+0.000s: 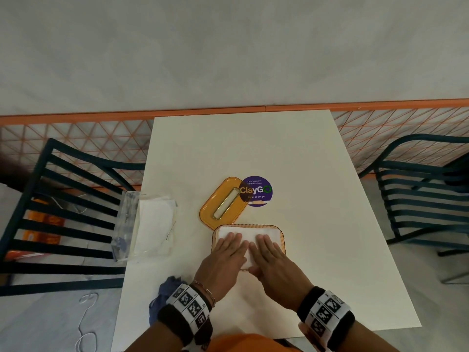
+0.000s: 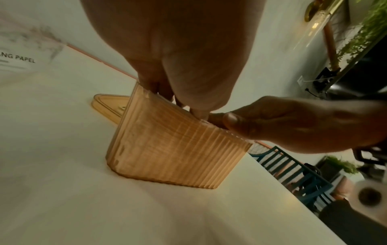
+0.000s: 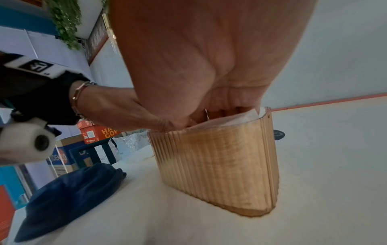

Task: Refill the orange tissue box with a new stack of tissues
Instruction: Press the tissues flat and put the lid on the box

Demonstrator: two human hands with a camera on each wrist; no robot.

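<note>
The ribbed orange tissue box [image 1: 280,233] [image 2: 171,149] [image 3: 217,159] stands open on the white table [image 1: 253,148], filled to the rim with a white tissue stack [image 1: 250,232] [image 3: 240,118]. My left hand [image 1: 225,252] [image 2: 178,66] and right hand [image 1: 272,255] [image 3: 209,58] lie flat side by side on the stack, fingers straight, pressing down on it. The box's orange lid [image 1: 223,201] [image 2: 108,104], with its slot, lies just behind the box to the left.
A clear plastic wrapper with more white tissues [image 1: 149,224] lies at the table's left edge. A blue cloth [image 1: 165,298] [image 3: 69,195] sits near my left wrist. A purple round sticker [image 1: 256,191] is beside the lid. Dark slatted chairs [image 1: 63,212] [image 1: 426,194] flank the table.
</note>
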